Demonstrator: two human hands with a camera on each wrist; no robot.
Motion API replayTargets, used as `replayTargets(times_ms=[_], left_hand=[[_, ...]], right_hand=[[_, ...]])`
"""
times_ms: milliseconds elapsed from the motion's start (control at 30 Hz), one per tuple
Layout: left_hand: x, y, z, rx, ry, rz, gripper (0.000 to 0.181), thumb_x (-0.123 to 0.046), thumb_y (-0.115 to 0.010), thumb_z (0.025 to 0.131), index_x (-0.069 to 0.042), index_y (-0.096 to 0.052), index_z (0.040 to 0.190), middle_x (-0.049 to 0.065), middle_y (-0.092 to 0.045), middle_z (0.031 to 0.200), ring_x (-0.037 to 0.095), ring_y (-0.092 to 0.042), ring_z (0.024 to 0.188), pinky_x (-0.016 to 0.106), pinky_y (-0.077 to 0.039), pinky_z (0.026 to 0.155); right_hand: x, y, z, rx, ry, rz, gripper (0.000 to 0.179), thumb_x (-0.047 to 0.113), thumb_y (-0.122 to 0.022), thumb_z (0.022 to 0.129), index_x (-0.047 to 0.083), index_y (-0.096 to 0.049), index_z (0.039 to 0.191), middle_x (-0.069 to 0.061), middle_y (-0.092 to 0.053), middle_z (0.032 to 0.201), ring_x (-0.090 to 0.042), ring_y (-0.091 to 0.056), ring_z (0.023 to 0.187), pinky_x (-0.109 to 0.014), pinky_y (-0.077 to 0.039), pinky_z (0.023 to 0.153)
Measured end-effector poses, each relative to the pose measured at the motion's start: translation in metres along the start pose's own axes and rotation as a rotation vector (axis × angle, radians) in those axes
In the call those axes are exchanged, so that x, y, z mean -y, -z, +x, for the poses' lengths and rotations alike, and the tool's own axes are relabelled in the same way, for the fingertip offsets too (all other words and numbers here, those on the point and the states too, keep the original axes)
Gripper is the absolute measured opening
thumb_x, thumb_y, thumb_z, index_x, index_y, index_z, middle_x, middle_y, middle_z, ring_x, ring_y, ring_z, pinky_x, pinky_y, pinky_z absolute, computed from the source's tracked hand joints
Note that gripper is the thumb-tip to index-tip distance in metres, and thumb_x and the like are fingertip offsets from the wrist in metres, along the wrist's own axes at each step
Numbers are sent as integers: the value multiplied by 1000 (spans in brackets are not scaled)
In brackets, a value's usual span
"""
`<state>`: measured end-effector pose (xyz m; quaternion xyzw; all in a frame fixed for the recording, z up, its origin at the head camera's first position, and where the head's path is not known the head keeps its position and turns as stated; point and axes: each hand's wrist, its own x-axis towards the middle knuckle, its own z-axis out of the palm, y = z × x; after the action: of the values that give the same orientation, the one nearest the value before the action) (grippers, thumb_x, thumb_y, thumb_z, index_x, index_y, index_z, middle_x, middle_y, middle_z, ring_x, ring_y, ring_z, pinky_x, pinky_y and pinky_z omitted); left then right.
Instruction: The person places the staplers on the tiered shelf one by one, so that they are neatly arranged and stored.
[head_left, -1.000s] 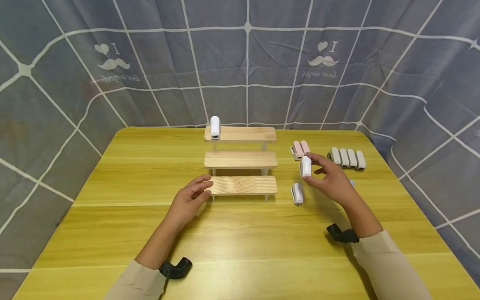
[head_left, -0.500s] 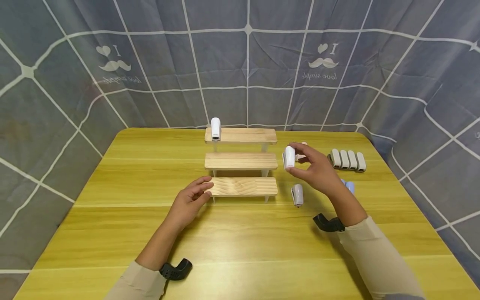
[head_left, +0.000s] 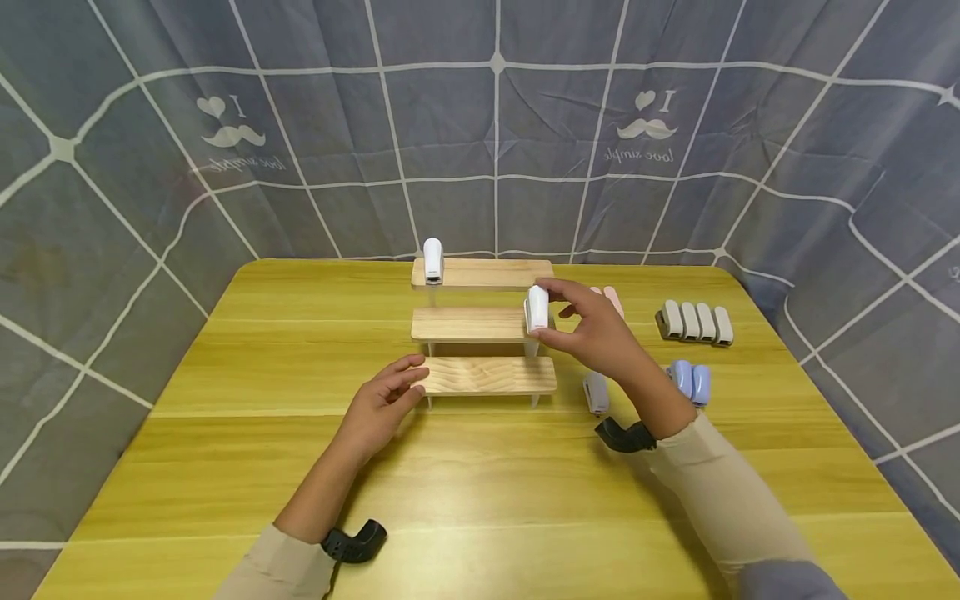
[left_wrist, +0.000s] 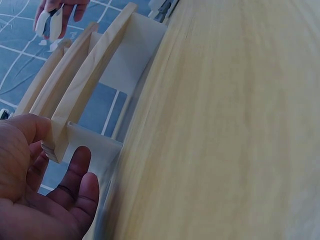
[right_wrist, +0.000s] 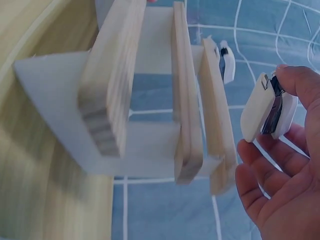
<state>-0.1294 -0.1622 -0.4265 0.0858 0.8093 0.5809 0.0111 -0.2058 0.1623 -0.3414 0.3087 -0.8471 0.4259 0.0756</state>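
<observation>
My right hand [head_left: 592, 329] pinches a white mini stapler [head_left: 537, 309] between thumb and fingertips, in front of the right end of the middle board. In the right wrist view this stapler [right_wrist: 268, 107] shows its dark metal inside, apart from the boards. My left hand [head_left: 378, 408] holds the left end of the lowest board of a three-tier wooden shelf [head_left: 487, 375]. The left wrist view shows the thumb side of that hand [left_wrist: 45, 185] at the board's end, the other fingers curled below. Another white stapler [head_left: 433, 260] stands at the left of the top board.
On the table [head_left: 480, 500], right of the shelf, are a greyish stapler [head_left: 596, 392], partly hidden pink staplers [head_left: 613, 300], two blue staplers [head_left: 691, 382] and a row of several off-white staplers [head_left: 696, 322]. A grey patterned curtain [head_left: 450, 125] hangs behind.
My right hand has carried the white stapler leftward and slightly up, from beside the pink staplers to the shelf's right end. The blue staplers have come into view. My left hand stays put.
</observation>
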Motion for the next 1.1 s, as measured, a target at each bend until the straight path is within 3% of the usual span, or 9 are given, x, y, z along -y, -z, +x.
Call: replayTargets(times_ms=[467,1100], left_hand=[[2,-1,1,-2,-12,5,32,-13,-62,100,-2,-65,129,1,-51,146,24,-47,131,23,-44,92],[4,-1,1,-6,-15,-2,31,-12,-62,100,-3,-66,129,1,-51,145,24,-48,131,21,-44,92]], right_hand=[[19,-18,26,-4,27,30,63,16,-82,84,6,-55,140,-4,-63,125,-20,-56,108,-39,-46,87],[28,-28,71,10,-19,64,66,22,-82,85,9,-52,143,-5,-63,128,-19,-57,118,-37,-48,90]])
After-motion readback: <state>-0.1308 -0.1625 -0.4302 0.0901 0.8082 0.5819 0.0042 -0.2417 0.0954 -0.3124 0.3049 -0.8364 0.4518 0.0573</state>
